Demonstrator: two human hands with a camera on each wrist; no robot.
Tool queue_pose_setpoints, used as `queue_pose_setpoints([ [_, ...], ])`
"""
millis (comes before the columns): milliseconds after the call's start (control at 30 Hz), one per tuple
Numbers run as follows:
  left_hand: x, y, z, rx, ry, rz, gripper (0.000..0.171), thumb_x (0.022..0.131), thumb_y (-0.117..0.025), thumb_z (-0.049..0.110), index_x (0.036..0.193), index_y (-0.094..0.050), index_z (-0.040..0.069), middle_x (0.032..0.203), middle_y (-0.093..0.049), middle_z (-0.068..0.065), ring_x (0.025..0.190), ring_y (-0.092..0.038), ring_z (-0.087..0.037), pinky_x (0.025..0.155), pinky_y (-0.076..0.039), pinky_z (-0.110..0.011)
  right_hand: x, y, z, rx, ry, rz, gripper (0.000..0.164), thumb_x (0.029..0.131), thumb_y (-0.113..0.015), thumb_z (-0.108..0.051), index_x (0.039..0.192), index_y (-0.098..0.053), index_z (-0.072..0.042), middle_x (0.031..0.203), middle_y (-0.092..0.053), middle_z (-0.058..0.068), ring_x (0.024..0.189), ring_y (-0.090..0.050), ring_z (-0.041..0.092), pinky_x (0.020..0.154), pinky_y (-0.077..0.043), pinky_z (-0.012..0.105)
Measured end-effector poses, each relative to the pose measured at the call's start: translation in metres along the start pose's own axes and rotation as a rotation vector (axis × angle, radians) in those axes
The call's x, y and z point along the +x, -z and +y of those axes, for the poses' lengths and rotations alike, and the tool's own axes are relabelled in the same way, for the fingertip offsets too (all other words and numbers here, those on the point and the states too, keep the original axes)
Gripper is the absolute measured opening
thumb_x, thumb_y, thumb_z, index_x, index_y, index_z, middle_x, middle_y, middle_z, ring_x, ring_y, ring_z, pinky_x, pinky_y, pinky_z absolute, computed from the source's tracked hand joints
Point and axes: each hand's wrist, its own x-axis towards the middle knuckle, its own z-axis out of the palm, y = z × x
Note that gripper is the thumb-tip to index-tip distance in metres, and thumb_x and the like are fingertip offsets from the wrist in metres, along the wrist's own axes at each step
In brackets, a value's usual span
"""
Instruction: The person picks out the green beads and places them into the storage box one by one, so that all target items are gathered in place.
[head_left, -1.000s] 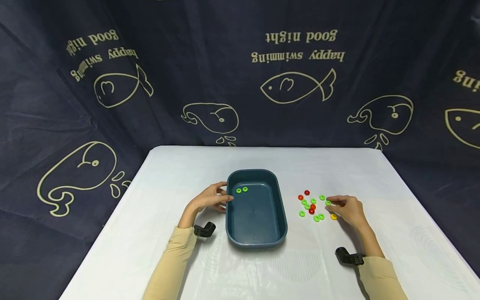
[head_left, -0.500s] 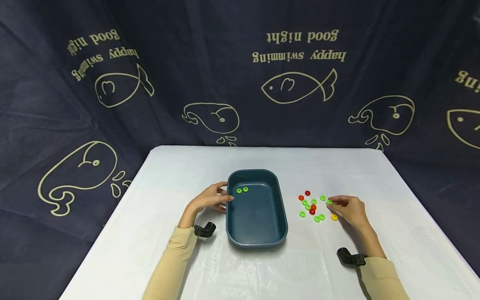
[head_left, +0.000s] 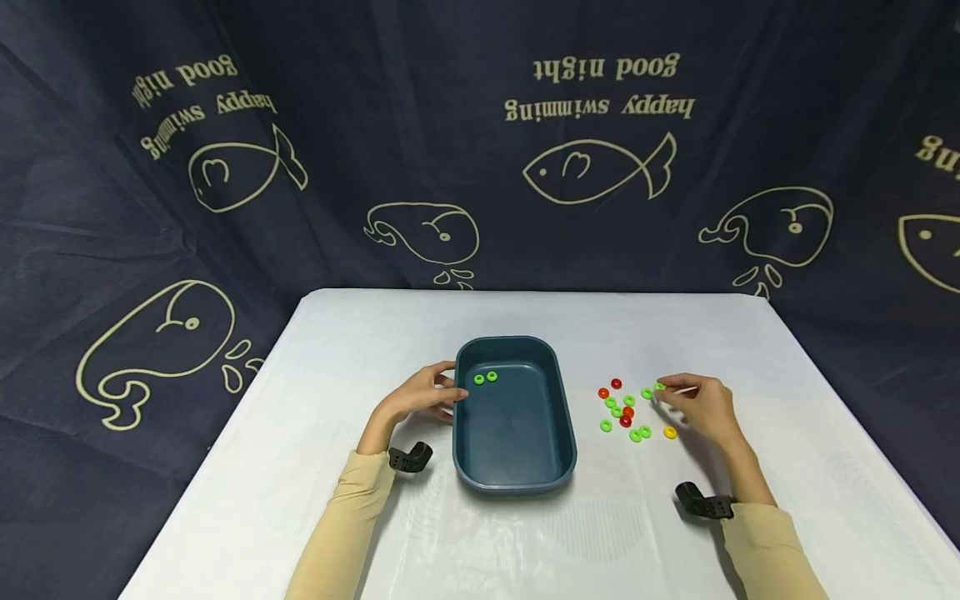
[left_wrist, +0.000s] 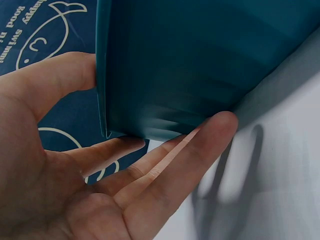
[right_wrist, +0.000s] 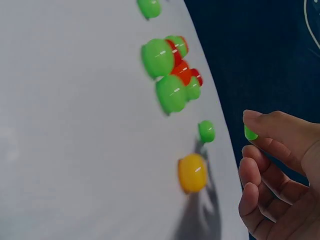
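A dark teal plastic bin (head_left: 513,488) stands on the white table, two green rings (head_left: 485,377) lying inside near its far left. My left hand (head_left: 422,394) holds its left wall: the thumb goes over the rim, and in the left wrist view the fingers (left_wrist: 200,150) lie along the outside. To the right, my right hand (head_left: 703,405) pinches a small green ring (right_wrist: 251,133) between thumb and forefinger, lifted above the table, with the other fingers curled loosely. Beside that hand are a yellow ring (head_left: 670,432) and a loose group of green rings (head_left: 606,426).
Red and orange pieces (head_left: 626,421) lie among the green ones, between the bin and my right hand. The white table (head_left: 360,333) ends at a dark curtain (head_left: 480,150) printed with fish and whales. Both wrists carry black camera mounts (head_left: 410,457).
My right hand has taken the green ring between its fingertips and raised it, moving slightly away toward the table's far side. The left hand and the bin stay put.
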Motion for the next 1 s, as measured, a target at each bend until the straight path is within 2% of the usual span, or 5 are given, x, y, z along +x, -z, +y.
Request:
queue_pose_setpoints([
  [333,-0.002,0.000,0.002,0.003,0.003,0.006,0.075,0.085,-0.066,0.017,0.147,-0.026,0.004,0.117,-0.054,-0.023,0.085,-0.065,-0.022,0.072,-0.062,-0.040,0.024,0.000,-0.033,-0.032,0.041,0.043,0.026,0.081,-0.073,-0.026,0.098,-0.073,-0.007,0.095,-0.072,0.016,0.066,-0.056,-0.002,0.055,-0.047,0.013],
  [733,-0.003,0.000,0.003,0.003,-0.001,0.000,0.076,0.085,-0.067,0.018,0.147,-0.025,0.004,0.117,-0.055,-0.023,0.084,-0.066,-0.022,0.071,-0.062,-0.040,0.052,-0.017,-0.083,0.047,0.152,0.021,0.022,0.082,-0.073,-0.022,0.097,-0.073,-0.006,0.095,-0.072,0.016,0.076,-0.064,0.025,0.058,-0.049,0.016],
  [1000,-0.003,0.000,0.003,-0.002,-0.005,-0.003,0.075,0.085,-0.066,0.017,0.147,-0.025,0.003,0.117,-0.055,-0.023,0.082,-0.066,-0.019,0.071,-0.062,-0.040,0.065,-0.033,-0.118,0.110,0.193,-0.015,0.020,0.081,-0.074,-0.019,0.097,-0.073,-0.007,0.095,-0.073,0.013,0.079,-0.066,0.027,0.061,-0.052,0.019],
])
